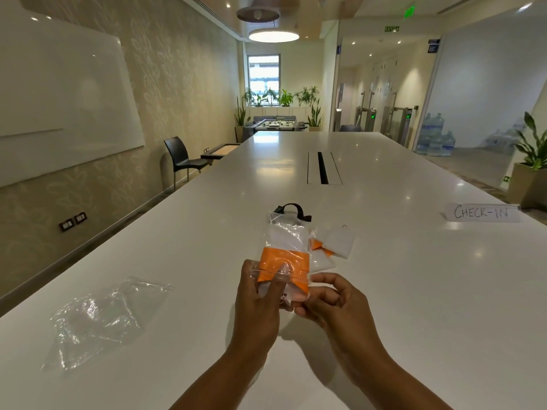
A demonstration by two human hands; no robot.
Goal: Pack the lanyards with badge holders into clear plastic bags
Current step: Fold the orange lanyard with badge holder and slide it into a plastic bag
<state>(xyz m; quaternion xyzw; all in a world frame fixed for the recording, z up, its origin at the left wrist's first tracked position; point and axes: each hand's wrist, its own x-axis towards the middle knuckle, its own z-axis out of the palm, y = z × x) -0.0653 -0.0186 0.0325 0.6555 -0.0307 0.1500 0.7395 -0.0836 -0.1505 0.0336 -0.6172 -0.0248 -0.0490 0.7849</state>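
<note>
Both hands hold a clear plastic bag (284, 232) with an orange and white badge holder (284, 261) inside it, above the white table (414, 291). A loop of black lanyard (293, 209) sticks out of the bag's far end. My left hand (260, 300) grips the bag's near left side, thumb on top of the plastic. My right hand (331, 300) pinches the near right corner. Two more badge holders (334, 244), white with orange, lie on the table just right of the bag.
A pile of empty clear bags (97, 318) lies on the table at the left. A folded "CHECK-IN" sign (481, 213) stands at the right. A cable slot (323, 168) runs down the table's middle. A black chair (182, 156) stands by the left wall.
</note>
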